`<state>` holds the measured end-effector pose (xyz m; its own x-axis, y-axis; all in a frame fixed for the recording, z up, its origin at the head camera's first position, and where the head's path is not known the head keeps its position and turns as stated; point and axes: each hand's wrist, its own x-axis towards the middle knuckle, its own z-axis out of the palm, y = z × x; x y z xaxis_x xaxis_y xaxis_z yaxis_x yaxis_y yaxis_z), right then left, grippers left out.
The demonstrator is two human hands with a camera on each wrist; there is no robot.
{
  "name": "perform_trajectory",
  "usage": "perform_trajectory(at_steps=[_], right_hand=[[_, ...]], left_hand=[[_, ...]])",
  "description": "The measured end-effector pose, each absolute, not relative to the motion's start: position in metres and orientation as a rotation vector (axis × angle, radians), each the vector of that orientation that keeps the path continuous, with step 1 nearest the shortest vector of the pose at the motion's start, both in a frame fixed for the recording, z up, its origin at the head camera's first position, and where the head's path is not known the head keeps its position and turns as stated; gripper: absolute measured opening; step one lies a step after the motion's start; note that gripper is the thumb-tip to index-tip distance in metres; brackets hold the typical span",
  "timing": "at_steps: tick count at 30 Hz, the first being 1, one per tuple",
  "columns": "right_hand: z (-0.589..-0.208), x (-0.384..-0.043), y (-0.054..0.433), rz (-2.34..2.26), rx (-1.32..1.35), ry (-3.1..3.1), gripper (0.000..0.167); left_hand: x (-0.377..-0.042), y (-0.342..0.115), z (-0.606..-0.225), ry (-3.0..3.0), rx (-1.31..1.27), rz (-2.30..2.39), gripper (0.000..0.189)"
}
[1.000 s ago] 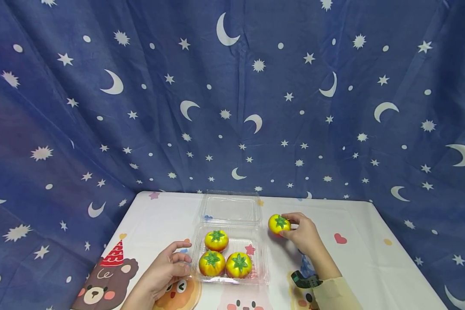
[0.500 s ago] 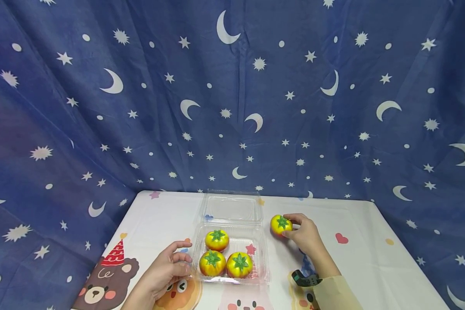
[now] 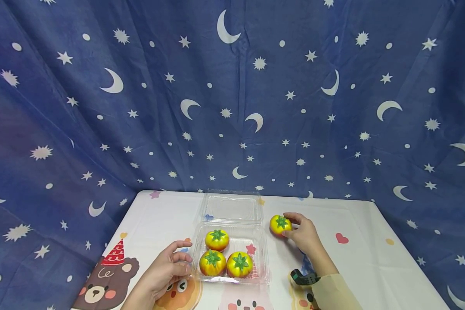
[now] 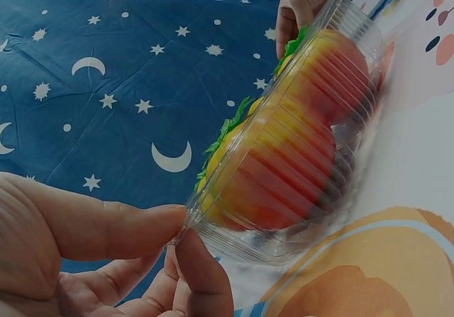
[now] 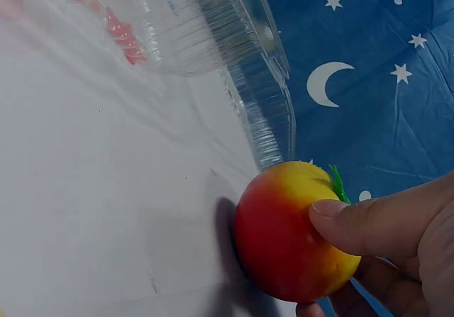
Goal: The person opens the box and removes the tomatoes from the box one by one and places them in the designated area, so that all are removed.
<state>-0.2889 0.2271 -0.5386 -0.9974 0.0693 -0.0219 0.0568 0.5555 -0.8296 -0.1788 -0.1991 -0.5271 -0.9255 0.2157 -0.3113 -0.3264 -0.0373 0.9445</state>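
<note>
My right hand [image 3: 303, 232] holds a yellow-and-red toy tomato [image 3: 280, 225] with a green leafy top, to the right of a clear plastic clamshell box [image 3: 261, 258]. In the right wrist view the thumb [image 5: 369, 225] presses on the tomato's side, and other fingers go behind it. At the box's left side, my left hand [image 3: 166, 269] pinches the rim between thumb and finger, as the left wrist view shows at the plastic edge [image 4: 190, 221]. Three similar tomatoes sit in the box: one at the back left [image 3: 217, 240], two along the front [image 3: 212, 262].
The box's transparent lid [image 3: 232, 209] lies folded back, away from me. A white tablecloth [image 3: 364, 262] printed with cartoon animals covers the table. Behind it hangs a blue curtain [image 3: 201, 129] with moons and stars. A dark band [image 3: 305, 277] circles my right wrist.
The right hand and its tomato have shifted very slightly to the right in the head view, along with the scene. Both holds are unchanged, and the box tomatoes stay put.
</note>
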Motion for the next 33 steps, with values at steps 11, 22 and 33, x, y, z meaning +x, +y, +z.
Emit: perform_trajectory(at_steps=[11,22,33], right_hand=[[-0.544,-0.292,0.227,1.559,-0.104,-2.702,0.064],[-0.545,-0.292,0.231,1.602,-0.103,-2.724,0.066],[-0.542,-0.289,0.238,1.604,-0.104,-2.734,0.067]], left_hand=[[-0.179,-0.198,-0.526,1.881,-0.127,2.027,0.087],[-0.179,-0.198,-0.527,1.88,-0.13,2.023,0.086],[-0.179,-0.198,-0.528,1.891,-0.144,2.019,0.087]])
